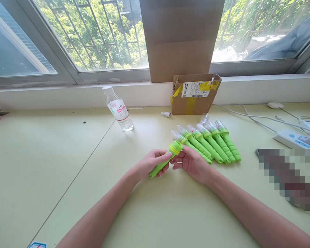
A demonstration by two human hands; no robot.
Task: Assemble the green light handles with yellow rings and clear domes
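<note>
My left hand (155, 162) is wrapped round a green handle (158, 168), whose threaded open end points up and to the right. Close against that end is my right hand (189, 162), its fingers curled; whether it grips the handle or something small cannot be made out. Several green handles with clear caps (206, 143) lie side by side in a slanted row, just beyond and to the right of my right hand. A loose clear cap (205, 119) rests behind the row. Near the cardboard box is a small white part with a red mark (166, 114).
An open cardboard box (193, 100) stands by the window sill. A water bottle (120, 112) is upright at the back left. White cables and a power strip (290, 138) lie at the right, with a blurred-out object (289, 182) in front of them.
</note>
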